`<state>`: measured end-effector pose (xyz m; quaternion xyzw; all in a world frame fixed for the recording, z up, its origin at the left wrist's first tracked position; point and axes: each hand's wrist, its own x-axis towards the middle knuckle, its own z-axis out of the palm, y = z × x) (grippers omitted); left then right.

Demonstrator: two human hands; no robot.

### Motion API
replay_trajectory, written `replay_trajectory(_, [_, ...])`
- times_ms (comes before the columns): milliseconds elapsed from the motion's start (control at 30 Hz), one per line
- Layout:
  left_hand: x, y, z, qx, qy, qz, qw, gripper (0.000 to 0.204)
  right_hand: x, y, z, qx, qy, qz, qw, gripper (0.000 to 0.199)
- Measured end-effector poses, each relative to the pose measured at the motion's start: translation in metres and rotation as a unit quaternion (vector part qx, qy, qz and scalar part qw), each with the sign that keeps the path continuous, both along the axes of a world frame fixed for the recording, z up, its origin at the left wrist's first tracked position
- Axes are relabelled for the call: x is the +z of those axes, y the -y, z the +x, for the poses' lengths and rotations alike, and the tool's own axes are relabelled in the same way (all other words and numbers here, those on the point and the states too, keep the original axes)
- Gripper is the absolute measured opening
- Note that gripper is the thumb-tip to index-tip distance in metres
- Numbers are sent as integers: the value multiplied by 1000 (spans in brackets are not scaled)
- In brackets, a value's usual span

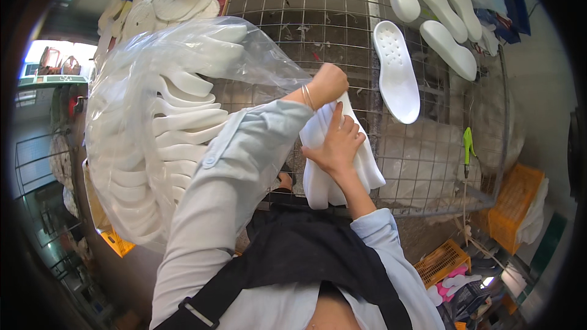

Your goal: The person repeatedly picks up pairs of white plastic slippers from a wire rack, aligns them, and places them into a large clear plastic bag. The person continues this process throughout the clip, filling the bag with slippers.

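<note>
A small stack of white foam insoles [318,180] lies at the near edge of the wire-mesh rack [422,186]. My left hand [329,84] is closed in a fist at the far end of this stack, a bracelet on its wrist; what its fingertips grip is partly hidden. Wrapped against the stack's upper face, my right hand [338,145] has its index finger stretched toward the left fist. On my left, a large clear plastic bag [131,85] bulges with many white insoles [189,125] in layers. Its drawn-out edge reaches my left wrist.
One insole with small holes [396,73] lies on the mesh right of my hands. Several more insoles [449,49] sit at the far right. Round white pieces [174,3] are piled far left. A green-handled tool [468,143] hangs at the right, near an orange crate [516,205].
</note>
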<state>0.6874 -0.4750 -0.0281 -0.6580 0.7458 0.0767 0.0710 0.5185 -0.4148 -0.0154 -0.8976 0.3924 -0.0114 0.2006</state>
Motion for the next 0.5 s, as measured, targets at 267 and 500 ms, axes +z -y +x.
replay_trajectory(267, [149,-229,45,133,53,-197,970,68,65,42,3,-6,15,100,995,117])
replay_trajectory(500, [145,-339,237,669,-286,-85,681,77,106,-7,129,388,265,225,854,109])
